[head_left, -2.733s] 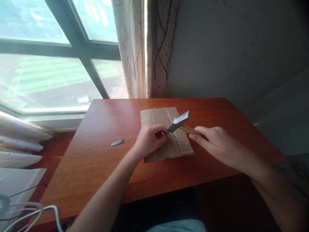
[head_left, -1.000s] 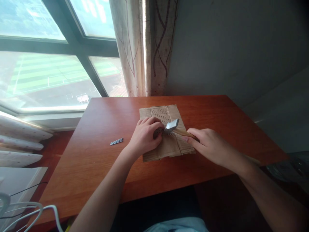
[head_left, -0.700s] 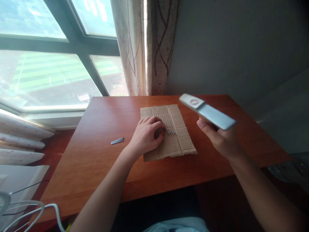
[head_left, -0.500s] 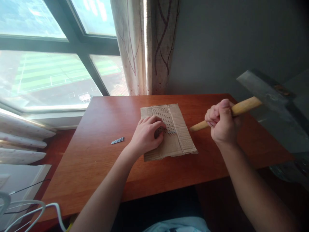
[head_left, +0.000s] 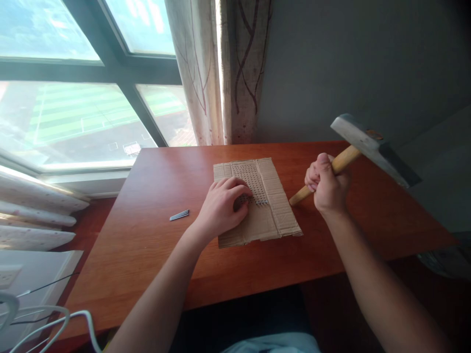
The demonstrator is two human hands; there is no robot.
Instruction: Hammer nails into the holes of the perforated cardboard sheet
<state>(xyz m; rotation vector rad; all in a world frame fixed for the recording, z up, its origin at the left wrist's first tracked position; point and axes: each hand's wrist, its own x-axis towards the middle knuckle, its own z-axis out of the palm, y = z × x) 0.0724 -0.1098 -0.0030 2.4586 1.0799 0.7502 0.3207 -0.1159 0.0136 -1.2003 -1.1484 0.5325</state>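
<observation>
My right hand (head_left: pixel 328 185) is wrapped around the wooden handle of a hammer (head_left: pixel 371 144), its metal head raised above the right side of the table. A piece of brown cardboard (head_left: pixel 281 208) lies on the tabletop under my left hand (head_left: pixel 224 203). That hand's fingers are curled, with thumb and forefinger close together over the cardboard; whatever sits between them is too small to make out. Rows of small dark dots cover a marked panel (head_left: pixel 250 174) on the cardboard. Along its near edge stands a short row of nails (head_left: pixel 262 202), partly hidden by my hand.
Several loose nails (head_left: pixel 179 215) lie together left of the cardboard on the reddish wooden table (head_left: pixel 147 235). White cables (head_left: pixel 66 314) loop at the lower left. A window (head_left: pixel 88 117) and a curtain (head_left: pixel 198 73) stand behind, with a grey wall at right.
The hammer has swung left and tilted, its head now nearer the table's middle and sharper to see. My left hand and the cardboard have stayed in place.
</observation>
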